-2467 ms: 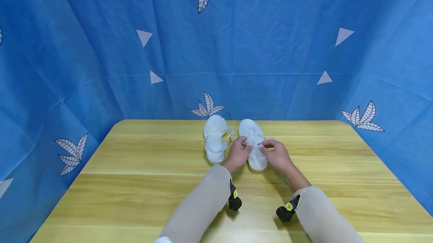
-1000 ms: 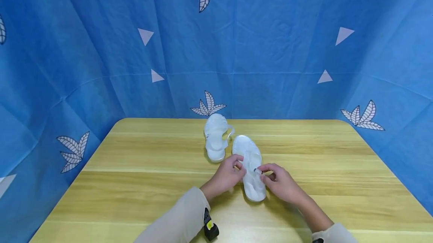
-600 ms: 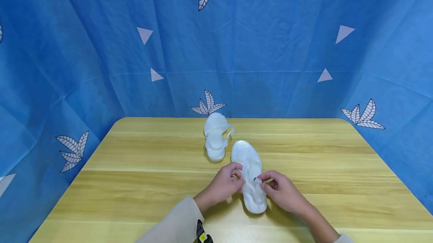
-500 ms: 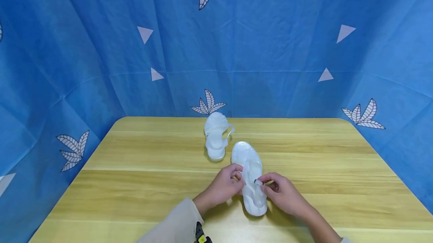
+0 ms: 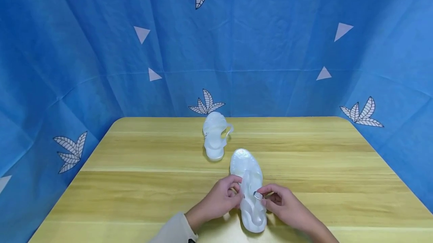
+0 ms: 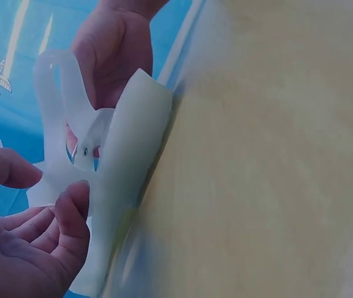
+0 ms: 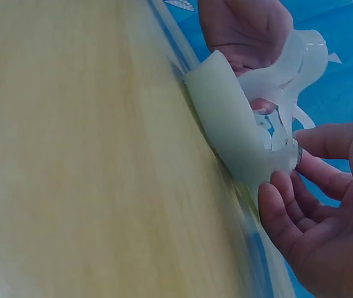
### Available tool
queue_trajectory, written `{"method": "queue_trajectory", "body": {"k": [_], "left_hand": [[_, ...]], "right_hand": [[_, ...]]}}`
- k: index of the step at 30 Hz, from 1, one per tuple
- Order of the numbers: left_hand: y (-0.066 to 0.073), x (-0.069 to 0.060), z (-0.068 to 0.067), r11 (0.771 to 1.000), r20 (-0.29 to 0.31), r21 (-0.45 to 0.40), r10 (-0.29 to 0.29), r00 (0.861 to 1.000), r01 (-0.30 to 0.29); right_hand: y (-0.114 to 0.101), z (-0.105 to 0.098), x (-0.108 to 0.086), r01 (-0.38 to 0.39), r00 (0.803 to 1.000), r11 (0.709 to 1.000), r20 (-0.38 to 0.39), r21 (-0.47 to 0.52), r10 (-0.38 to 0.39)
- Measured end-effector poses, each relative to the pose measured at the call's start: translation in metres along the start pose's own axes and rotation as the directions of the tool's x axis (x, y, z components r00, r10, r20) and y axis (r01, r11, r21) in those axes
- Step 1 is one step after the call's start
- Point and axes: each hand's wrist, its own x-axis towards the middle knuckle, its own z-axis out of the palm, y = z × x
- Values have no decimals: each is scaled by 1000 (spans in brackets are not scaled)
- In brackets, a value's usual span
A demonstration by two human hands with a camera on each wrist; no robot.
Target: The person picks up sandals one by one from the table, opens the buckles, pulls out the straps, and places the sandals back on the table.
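A translucent white sandal (image 5: 248, 168) lies on the table between both hands, toe pointing away. On its left side my left hand (image 5: 221, 198) grips the edge and strap with curled fingers. My right hand (image 5: 284, 203) pinches the small metal buckle (image 5: 258, 195) on the strap at the right side. In the left wrist view, the ankle strap (image 6: 52, 105) loops up over the heel, and the left fingers (image 6: 71, 217) lie against the sandal's side. From the right wrist, the right fingertips (image 7: 279, 189) touch the sandal below the buckle.
A second white sandal (image 5: 214, 141) stands farther back and left, its strap (image 5: 230, 130) sticking out to the right. The wooden table (image 5: 135, 190) meets a blue patterned curtain (image 5: 270, 47) behind and at both sides.
Both hands have drawn the sandal from beside the other one toward the table's near edge, still holding it. The buckle remains in the right fingers. The second sandal has stayed put.
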Motion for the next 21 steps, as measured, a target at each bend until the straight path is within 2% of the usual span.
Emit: {"method": "queue_trajectory", "body": {"k": [6, 9, 13, 15, 18, 19, 21], "left_hand": [[1, -1, 2, 1000, -12, 4, 10, 1000, -9], [1, 1, 2, 999, -29, 40, -1, 1000, 3], [3, 7, -1, 994, -86, 110, 4, 996, 6], [4, 10, -2, 986, -128, 165, 38, 991, -17], [9, 14, -2, 950, -180, 302, 136, 974, -77], [11, 15, -1, 927, -183, 359, 180, 966, -105], [15, 19, 1, 862, -153, 481, 263, 953, -160]], "right_hand": [[1, 0, -3, -6, 1000, 1000, 3, 25, 5], [2, 0, -4, -10, 1000, 999, 3, 38, 10], [2, 0, -4, -23, 1000, 998, -6, 56, 24], [3, 0, -4, -25, 1000, 997, -5, 75, 25], [6, -1, -4, -43, 999, 990, 5, 131, 42], [7, -1, -5, -50, 999, 987, 10, 153, 49], [9, -2, -5, -76, 997, 979, 19, 190, 74]]}}
